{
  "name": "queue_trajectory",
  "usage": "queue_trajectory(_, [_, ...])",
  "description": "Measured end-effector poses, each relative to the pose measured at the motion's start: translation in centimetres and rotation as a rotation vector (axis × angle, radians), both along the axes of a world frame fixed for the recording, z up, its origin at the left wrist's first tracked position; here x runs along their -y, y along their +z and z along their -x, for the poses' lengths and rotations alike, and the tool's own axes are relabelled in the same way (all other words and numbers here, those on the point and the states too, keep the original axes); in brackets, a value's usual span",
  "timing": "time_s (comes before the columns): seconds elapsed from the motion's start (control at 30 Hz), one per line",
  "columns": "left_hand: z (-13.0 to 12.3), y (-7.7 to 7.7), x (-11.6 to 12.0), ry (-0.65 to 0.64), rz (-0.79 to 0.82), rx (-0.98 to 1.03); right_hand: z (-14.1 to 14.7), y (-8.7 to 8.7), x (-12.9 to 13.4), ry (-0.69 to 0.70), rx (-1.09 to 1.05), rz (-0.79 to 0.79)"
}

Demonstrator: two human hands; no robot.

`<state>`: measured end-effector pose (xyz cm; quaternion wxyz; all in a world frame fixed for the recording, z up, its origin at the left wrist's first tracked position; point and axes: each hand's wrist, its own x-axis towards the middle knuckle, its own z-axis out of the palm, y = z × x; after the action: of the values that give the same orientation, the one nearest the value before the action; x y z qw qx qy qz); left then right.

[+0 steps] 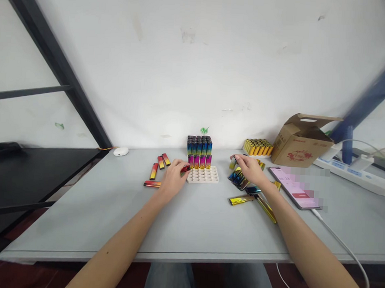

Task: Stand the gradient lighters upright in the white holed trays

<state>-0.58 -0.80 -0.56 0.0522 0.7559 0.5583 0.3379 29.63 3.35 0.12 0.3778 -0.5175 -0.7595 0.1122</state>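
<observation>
My left hand [175,177] is closed on a red lighter [185,168], held at the left edge of a white tray with holes [203,176]. Several pink-purple lighters [199,162] stand upright along the tray's back row. My right hand [248,168] pinches a yellowish lighter [232,163] above the right side of the table. Under and beside that hand lie dark blue lighters [239,178] and gold-yellow lighters [241,200]. Left of my left hand, several red-yellow lighters [153,171] lie loose on the table.
Behind the tray stands a block of blue-green lighters [199,146]. At the back right are a tray of yellow lighters [258,147] and an open cardboard box [300,144]. A phone [294,189] on a cable, a power strip [354,171] and a white earphone case [120,151] also lie here.
</observation>
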Motion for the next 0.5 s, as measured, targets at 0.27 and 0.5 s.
queue_trajectory(0.27, [-1.1,0.1,0.9,-0.032,-0.058,-0.004,0.4,0.0,0.2,-0.020,0.017,-0.038])
queue_trajectory(0.5, [-2.4,0.7,1.6,-0.349,0.249,0.479,1.4,-0.1,0.9,0.108,0.164,-0.039])
